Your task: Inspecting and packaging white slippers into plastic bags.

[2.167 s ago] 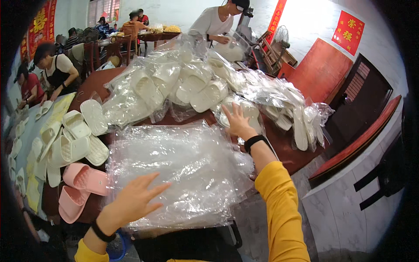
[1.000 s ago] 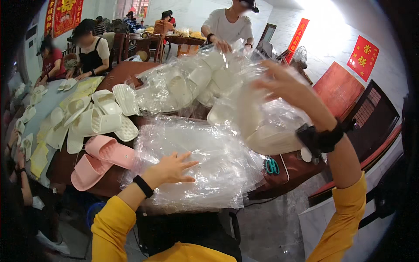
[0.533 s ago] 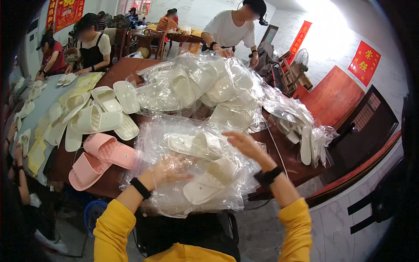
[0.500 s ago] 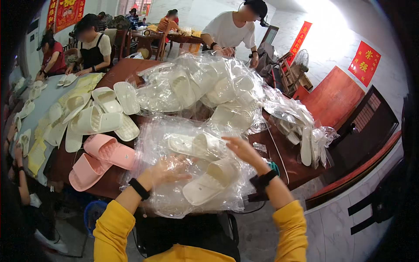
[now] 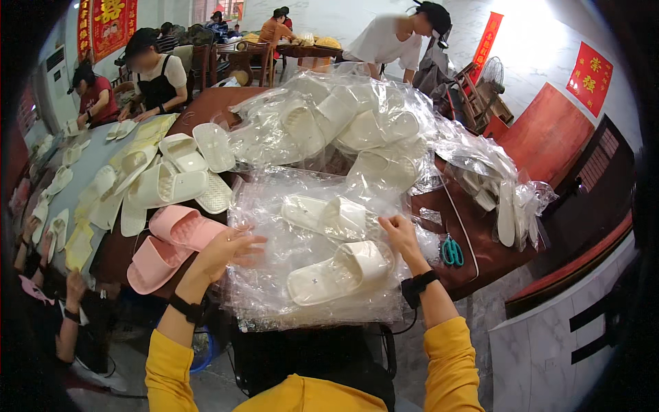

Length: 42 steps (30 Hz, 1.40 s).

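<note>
Two cream slippers lie one above the other on the stack of clear plastic bags in front of me, the far slipper (image 5: 343, 218) and the near slipper (image 5: 319, 280). Clear film of a plastic bag (image 5: 274, 237) shows around them; I cannot tell how far it covers each. At its left side my left hand (image 5: 230, 253) is open, fingers stretched toward the film. My right hand (image 5: 403, 239) pinches the bag's right edge, close to the far slipper. Just left of my left hand rest two pink slippers (image 5: 185, 229), one overlapping the other.
Loose cream slippers (image 5: 168, 187) are heaped at the left. Bagged slippers (image 5: 329, 123) pile up at the back, more bagged slippers (image 5: 504, 206) at the right. Teal-handled scissors (image 5: 452, 251) lie right of my right hand. Several people work at tables beyond.
My left hand has moved from over the bag to its left side. My right hand has come down and closed on the bag's right edge. The view has shifted slightly.
</note>
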Each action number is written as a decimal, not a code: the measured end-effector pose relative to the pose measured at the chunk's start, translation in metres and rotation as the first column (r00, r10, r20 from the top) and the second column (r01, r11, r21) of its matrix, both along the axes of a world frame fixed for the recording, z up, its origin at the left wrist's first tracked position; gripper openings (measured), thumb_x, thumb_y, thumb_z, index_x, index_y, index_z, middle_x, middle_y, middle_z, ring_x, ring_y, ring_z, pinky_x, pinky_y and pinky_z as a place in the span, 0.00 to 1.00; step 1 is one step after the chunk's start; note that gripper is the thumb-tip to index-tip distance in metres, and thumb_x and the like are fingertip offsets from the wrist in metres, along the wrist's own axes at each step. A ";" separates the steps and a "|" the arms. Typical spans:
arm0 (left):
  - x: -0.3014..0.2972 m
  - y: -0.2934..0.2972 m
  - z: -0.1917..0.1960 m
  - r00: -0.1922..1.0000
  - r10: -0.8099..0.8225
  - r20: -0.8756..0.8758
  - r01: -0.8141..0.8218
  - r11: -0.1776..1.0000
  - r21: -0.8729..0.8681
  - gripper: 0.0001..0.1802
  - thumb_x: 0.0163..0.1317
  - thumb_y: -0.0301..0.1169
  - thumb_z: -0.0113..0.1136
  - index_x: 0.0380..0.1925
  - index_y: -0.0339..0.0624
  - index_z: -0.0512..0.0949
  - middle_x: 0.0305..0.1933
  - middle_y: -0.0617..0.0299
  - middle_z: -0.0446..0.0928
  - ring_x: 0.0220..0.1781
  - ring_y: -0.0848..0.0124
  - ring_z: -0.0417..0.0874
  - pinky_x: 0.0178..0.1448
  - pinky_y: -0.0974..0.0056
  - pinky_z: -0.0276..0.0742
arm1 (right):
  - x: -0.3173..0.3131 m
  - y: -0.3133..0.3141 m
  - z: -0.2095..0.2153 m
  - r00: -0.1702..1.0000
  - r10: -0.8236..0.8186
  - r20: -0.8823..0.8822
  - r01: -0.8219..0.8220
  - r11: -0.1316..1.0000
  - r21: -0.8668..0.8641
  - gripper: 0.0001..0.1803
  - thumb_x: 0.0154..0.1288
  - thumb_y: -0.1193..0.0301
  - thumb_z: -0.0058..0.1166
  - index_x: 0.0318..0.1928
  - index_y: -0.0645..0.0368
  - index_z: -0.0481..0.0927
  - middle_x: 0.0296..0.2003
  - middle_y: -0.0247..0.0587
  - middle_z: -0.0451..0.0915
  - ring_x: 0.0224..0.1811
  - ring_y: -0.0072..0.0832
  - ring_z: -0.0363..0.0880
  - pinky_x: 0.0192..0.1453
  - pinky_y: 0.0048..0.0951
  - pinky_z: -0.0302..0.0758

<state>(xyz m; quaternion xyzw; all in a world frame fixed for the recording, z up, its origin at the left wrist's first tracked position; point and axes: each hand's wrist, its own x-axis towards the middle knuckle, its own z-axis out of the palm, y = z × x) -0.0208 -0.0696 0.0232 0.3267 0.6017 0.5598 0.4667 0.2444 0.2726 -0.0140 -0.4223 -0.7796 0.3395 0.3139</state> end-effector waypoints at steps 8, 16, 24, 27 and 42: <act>-0.011 0.012 -0.003 0.981 0.081 0.175 -0.048 0.982 -0.183 0.26 0.73 0.45 0.40 0.61 0.38 0.68 0.54 0.49 0.78 0.50 0.59 0.83 0.50 0.57 0.79 | 0.039 -0.001 0.010 0.888 0.078 -0.452 -0.263 0.894 -0.363 0.10 0.60 0.69 0.56 0.24 0.58 0.74 0.22 0.24 0.70 0.24 0.12 0.64 0.26 0.19 0.57; -0.034 0.014 -0.031 0.833 0.366 -0.414 -0.341 0.930 0.136 0.23 0.64 0.29 0.56 0.58 0.35 0.68 0.40 0.50 0.81 0.30 0.60 0.83 0.33 0.61 0.78 | 0.027 -0.046 0.055 0.950 0.287 0.121 -0.296 0.715 0.634 0.23 0.58 0.77 0.58 0.54 0.62 0.72 0.53 0.49 0.74 0.55 0.42 0.75 0.58 0.37 0.72; 0.021 0.012 0.015 0.175 -0.261 -0.949 0.388 0.905 -0.177 0.17 0.53 0.26 0.61 0.46 0.42 0.75 0.43 0.54 0.76 0.42 0.54 0.79 0.48 0.57 0.76 | 0.018 -0.038 0.010 0.836 0.518 0.179 -0.540 0.836 0.100 0.34 0.75 0.56 0.40 0.73 0.59 0.51 0.74 0.52 0.47 0.76 0.45 0.46 0.77 0.37 0.47; 0.008 0.008 -0.002 0.438 -0.346 -0.830 0.386 0.906 -0.174 0.16 0.53 0.26 0.61 0.44 0.39 0.76 0.40 0.53 0.78 0.42 0.57 0.80 0.48 0.60 0.77 | 0.014 -0.039 0.003 0.836 0.529 0.146 -0.541 0.839 0.058 0.35 0.76 0.52 0.33 0.73 0.61 0.49 0.74 0.53 0.46 0.78 0.44 0.41 0.78 0.35 0.41; 0.046 0.038 0.021 0.782 -0.596 -0.184 0.608 0.794 0.013 0.52 0.60 0.24 0.60 0.76 0.60 0.37 0.61 0.56 0.67 0.44 0.77 0.73 0.52 0.71 0.72 | 0.020 -0.044 0.007 0.833 0.548 0.075 -0.549 0.836 -0.005 0.27 0.74 0.59 0.39 0.71 0.48 0.61 0.72 0.52 0.54 0.76 0.44 0.47 0.77 0.39 0.47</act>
